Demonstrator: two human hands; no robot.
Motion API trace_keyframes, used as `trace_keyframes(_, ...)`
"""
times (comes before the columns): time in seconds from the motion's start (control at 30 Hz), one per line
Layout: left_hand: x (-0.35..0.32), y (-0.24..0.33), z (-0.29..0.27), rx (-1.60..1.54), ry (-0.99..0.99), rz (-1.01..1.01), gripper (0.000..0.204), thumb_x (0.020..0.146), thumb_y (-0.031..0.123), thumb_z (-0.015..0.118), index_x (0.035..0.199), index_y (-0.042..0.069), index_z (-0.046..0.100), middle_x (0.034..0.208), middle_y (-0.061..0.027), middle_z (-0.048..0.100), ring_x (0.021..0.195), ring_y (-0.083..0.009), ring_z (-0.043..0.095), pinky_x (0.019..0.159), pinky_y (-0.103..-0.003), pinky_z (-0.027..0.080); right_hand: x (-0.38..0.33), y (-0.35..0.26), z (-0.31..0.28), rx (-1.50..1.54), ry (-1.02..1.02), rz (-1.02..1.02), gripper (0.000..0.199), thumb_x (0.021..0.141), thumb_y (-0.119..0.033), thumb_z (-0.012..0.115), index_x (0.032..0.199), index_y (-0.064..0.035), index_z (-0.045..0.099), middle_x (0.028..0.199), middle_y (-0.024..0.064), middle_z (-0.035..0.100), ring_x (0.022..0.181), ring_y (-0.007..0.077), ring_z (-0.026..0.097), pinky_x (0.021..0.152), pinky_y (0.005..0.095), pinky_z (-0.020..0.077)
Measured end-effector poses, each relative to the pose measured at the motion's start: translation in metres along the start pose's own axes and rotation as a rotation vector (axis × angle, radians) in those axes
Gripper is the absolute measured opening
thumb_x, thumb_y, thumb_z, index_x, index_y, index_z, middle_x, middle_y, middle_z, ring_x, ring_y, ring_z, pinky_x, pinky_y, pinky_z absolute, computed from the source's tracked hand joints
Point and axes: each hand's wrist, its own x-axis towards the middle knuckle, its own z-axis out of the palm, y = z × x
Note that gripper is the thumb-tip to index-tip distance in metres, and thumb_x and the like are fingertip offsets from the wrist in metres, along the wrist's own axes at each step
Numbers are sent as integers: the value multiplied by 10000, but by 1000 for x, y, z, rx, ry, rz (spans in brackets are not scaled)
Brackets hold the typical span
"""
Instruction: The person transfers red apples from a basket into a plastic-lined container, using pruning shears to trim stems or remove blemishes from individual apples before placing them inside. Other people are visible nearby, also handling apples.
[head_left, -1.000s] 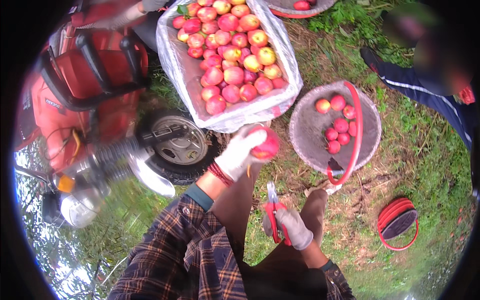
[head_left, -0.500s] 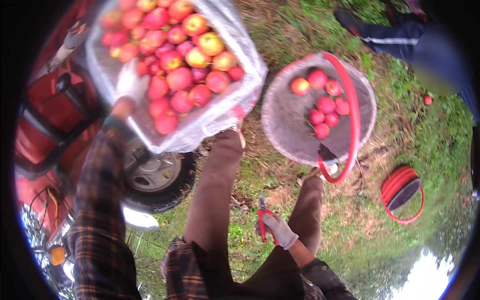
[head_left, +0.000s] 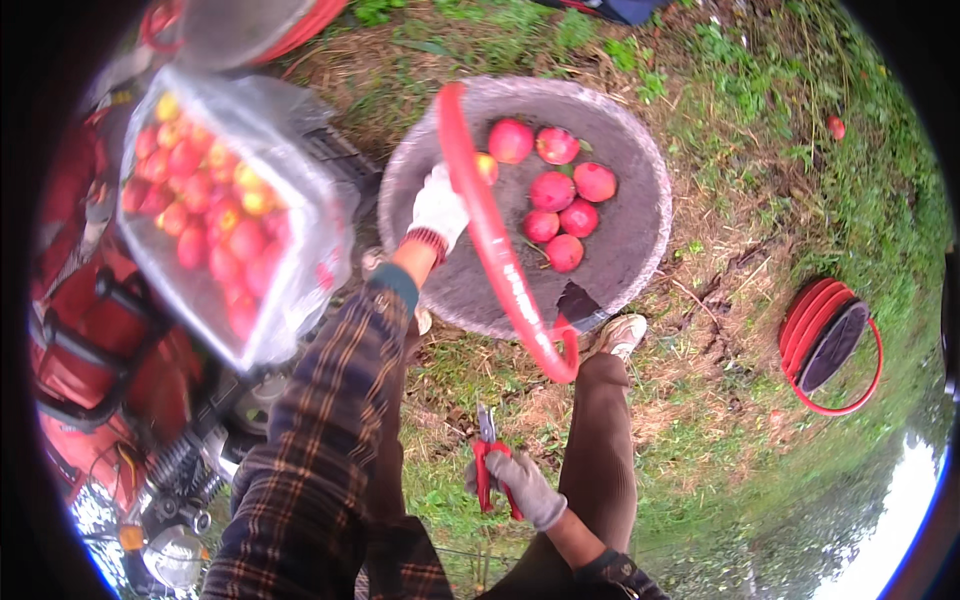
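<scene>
My left hand (head_left: 438, 212), in a white glove, reaches into a wide grey bucket (head_left: 640, 245) from its left side. Its fingers are stretched out and partly covered by the bucket's red handle (head_left: 495, 235). A yellow-red apple (head_left: 487, 167) lies close to the fingertips, partly behind that handle. Several red apples (head_left: 552, 190) rest on the bucket's bottom. Lower down, my gloved right hand (head_left: 528, 490) grips red-handled pruning shears (head_left: 487, 450), blades pointing up and away from me. To the left, a container lined with clear plastic (head_left: 315, 190) is filled with red and yellow apples (head_left: 215, 215).
A red collapsible bucket (head_left: 823, 335) lies tipped on the grass at right. Another bucket (head_left: 235, 30) is at the upper left. Red machinery (head_left: 85, 365) stands along the left side. One loose apple (head_left: 836, 127) lies in the grass. My shoe (head_left: 623, 335) is beside the grey bucket.
My left hand has gone from the apples in the plastic-lined container rightward into the grey bucket. The view has swung right. My right hand keeps hold of the pruning shears.
</scene>
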Motion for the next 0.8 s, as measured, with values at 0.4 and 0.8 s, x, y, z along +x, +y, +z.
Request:
trace_keyframes(0.4, -22, 5, -11, -897, -380, -266, 418, 828, 299, 596, 1172, 77, 511, 1027, -101, 598, 940, -275, 612, 720, -421, 558, -20, -6, -19, -57, -272, -6, 529, 905, -420, 515, 1166, 38, 470, 975, 107, 584, 934, 199, 575, 862, 335, 447)
trace_keyframes(0.8, -209, 50, -155, -1734, -446, -611, 462, 882, 405, 500, 1145, 25, 504, 1073, -179, 588, 945, -356, 585, 792, -510, 490, -58, -80, 90, 217, -573, -21, 689, 904, -528, 445, 1370, -34, 323, 1094, 152, 562, 979, 272, 573, 875, 385, 438)
